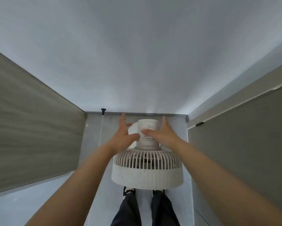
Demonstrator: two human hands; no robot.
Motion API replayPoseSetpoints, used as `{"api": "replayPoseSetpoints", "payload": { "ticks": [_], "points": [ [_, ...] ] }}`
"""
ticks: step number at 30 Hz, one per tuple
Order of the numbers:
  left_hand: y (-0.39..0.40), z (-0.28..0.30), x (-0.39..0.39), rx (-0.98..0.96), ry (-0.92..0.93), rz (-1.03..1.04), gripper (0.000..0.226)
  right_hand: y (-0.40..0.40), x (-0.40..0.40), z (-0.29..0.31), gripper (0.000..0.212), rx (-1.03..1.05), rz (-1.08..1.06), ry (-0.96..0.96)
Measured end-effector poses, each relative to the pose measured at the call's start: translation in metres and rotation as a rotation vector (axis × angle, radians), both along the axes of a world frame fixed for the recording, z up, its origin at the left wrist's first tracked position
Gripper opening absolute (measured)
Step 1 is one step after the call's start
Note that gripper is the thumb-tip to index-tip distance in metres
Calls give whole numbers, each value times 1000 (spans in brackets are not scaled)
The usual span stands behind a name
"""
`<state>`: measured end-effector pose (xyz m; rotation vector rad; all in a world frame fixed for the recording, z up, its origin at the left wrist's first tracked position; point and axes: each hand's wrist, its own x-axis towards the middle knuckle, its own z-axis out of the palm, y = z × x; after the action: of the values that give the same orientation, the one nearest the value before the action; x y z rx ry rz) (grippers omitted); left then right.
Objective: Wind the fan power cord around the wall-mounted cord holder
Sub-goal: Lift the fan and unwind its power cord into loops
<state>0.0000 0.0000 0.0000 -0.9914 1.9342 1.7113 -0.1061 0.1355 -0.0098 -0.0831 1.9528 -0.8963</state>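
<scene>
A white fan (pixel 147 170) stands on the floor below me, its grille facing up and its cylindrical body (pixel 147 126) with a round dial behind. My left hand (pixel 123 136) hovers at the body's left side, fingers spread. My right hand (pixel 164 133) is at the right side, thumb over the dial, fingers apart. Neither hand grips anything that I can see. A dark knob-like holder (pixel 103 109) sits on the wall at the floor line, left of the fan. A thin pale cord (pixel 101 132) hangs straight from it.
A white wall (pixel 137 54) fills the view ahead. A grey wood-grain cabinet panel (pixel 30 128) closes the left side and grey cabinet doors (pixel 243 136) the right. My feet (pixel 143 191) in dark trousers stand just behind the fan on the pale floor.
</scene>
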Motion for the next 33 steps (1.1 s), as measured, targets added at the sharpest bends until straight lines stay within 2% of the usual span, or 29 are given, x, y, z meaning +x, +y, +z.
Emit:
{"api": "replayPoseSetpoints", "payload": {
  "ticks": [3,4,7,10,12,14,16,24,28,33],
  "points": [
    [-3,-17,5,27,-38,75,101,-4,5,-17,147,11,-113,-98],
    [-4,-26,8,50,-50,116,98,-4,6,-24,142,-11,-143,-121],
    [-5,-39,15,69,-77,169,90,-2,5,-41,106,-85,-212,-166],
    [-10,-53,21,80,-111,204,82,-4,5,-46,97,-126,-226,-196],
    [-13,-62,24,67,-141,219,70,-5,8,-49,104,-127,-209,-195],
    [-15,-71,28,42,-191,204,54,-2,13,-52,120,-101,-198,-183],
    [-17,-83,32,45,-225,206,45,4,20,-53,123,-105,-186,-171],
    [3,-127,20,229,-310,212,53,26,68,-54,112,-150,-157,-91],
    [7,-150,-6,281,-349,281,53,36,82,-55,113,-182,-159,-75],
    [11,-167,-42,313,-383,201,41,44,88,-51,85,-320,-149,-58]
  ]
}}
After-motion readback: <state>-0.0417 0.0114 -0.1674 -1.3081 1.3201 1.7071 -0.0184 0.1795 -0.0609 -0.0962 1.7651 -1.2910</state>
